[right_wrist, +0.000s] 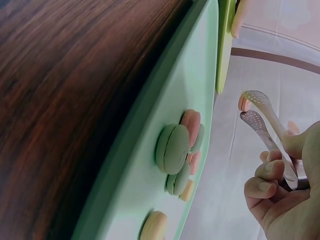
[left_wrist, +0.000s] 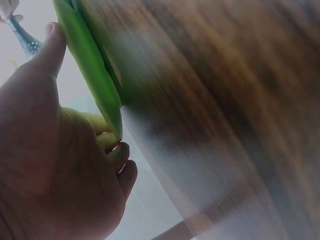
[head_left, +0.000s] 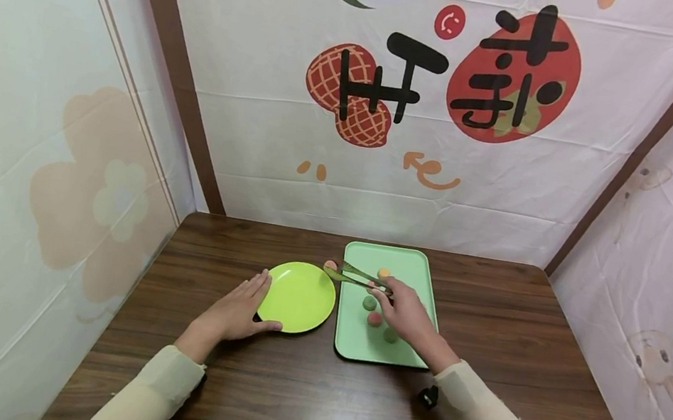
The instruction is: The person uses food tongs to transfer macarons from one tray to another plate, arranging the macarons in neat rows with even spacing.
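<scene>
My right hand (head_left: pixel 411 315) grips metal tongs (right_wrist: pixel 272 119) with perforated tips, reaching left over the light green tray (head_left: pixel 346 344). At their tips is a pink macaron (right_wrist: pixel 244 103), raised near the right rim of the yellow-green plate (head_left: pixel 298 298). My left hand (head_left: pixel 239 307) lies at the plate's left rim with its fingers extended along it; the thumb rests at the near rim. On the tray are several macarons, among them a green macaron (right_wrist: pixel 172 150), a pink macaron (head_left: pixel 375 319) and a yellow macaron (head_left: pixel 383 273).
Plate and tray stand side by side on a dark wooden table (head_left: pixel 296 405). White printed cloth (head_left: pixel 259 120) hangs behind the table and on both sides. A small black object (head_left: pixel 428 397) shows by the right cuff.
</scene>
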`<act>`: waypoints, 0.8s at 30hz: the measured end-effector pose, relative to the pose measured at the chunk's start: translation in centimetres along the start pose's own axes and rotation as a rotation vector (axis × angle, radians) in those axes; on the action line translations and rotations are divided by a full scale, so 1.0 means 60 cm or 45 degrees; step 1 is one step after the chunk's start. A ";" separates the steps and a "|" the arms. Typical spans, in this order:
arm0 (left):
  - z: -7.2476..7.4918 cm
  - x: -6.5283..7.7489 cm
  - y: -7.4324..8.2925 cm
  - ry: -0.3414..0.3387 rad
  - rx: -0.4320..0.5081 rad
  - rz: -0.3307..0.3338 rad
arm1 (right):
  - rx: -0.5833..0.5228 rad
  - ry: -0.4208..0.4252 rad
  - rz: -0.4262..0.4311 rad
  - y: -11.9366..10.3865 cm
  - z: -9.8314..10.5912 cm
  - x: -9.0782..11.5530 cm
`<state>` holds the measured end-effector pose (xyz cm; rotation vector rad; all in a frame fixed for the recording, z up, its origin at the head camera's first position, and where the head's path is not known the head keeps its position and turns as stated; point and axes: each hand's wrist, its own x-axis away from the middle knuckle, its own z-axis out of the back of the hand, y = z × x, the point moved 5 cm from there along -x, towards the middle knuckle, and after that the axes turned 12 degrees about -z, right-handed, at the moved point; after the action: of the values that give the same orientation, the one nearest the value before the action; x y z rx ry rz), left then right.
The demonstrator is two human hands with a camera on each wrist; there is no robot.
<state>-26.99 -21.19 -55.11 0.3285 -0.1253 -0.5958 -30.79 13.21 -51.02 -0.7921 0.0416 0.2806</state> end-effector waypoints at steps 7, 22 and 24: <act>-0.002 -0.001 -0.002 -0.006 0.001 0.004 | -0.045 -0.030 0.034 -0.011 -0.010 -0.002; -0.001 -0.002 -0.002 -0.004 -0.003 -0.001 | 0.035 -0.092 0.027 -0.034 -0.047 -0.015; -0.001 -0.001 -0.001 -0.007 0.000 0.003 | 0.037 -0.109 0.029 -0.036 -0.053 -0.017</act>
<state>-27.08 -21.19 -55.18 0.3266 -0.1313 -0.5940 -30.97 9.25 -51.62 -0.7506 -0.0255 0.3347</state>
